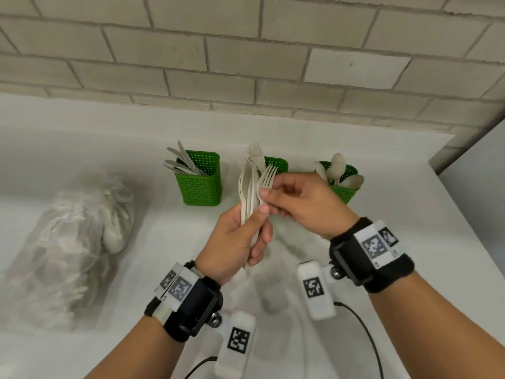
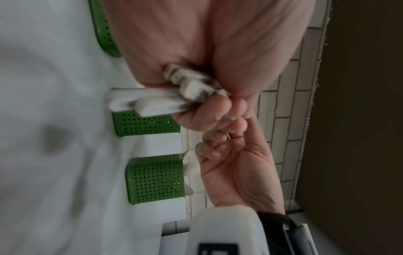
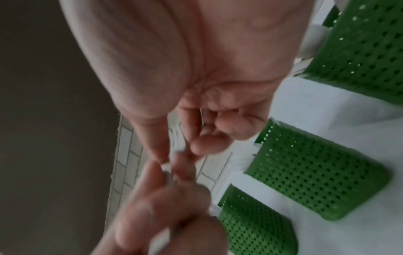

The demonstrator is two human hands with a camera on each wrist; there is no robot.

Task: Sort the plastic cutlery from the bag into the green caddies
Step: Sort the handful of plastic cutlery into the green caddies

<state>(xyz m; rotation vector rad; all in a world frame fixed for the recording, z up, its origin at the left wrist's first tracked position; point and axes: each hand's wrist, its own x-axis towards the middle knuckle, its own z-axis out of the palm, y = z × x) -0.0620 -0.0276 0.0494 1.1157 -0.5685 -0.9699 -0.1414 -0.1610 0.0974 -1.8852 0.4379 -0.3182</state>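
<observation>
A crinkled clear plastic bag (image 1: 73, 242), bulging with pale cutlery, lies at the left of a smooth white counter (image 1: 355, 149) backed by a wall of grey-beige brick (image 1: 246, 50). To its right stand three green caddies, rounded-cornered boxes of perforated plastic, in a row near the wall. The left caddy (image 1: 200, 184) holds flat off-white knives (image 1: 180, 162) fanned toward the left. The middle caddy (image 1: 277, 162), largely hidden behind the hands, has forks (image 1: 255, 153) rising from it, tines up. The right caddy (image 1: 343, 191) holds round-bowled spoons (image 1: 338, 166).

In front of the middle caddy, the left hand (image 1: 237, 242) is curled round the handles of a bundle of forks (image 1: 247, 190), thumb pressed across them, tines pointing up; the left wrist view shows the squared handle ends poking from the fist. The right hand (image 1: 300, 203) reaches in from the right, thumb and fingertips pinching one fork (image 1: 267, 177) just under its tines, at the right edge of the bundle and touching it. Its remaining fingers are bent loosely. The right wrist view is blurred, showing the fingers of both hands meeting above the caddies.

Both wrists wear black straps (image 1: 374, 258) with square-patterned markers and white camera housings (image 1: 317, 289) with dark cables trailing off.
</observation>
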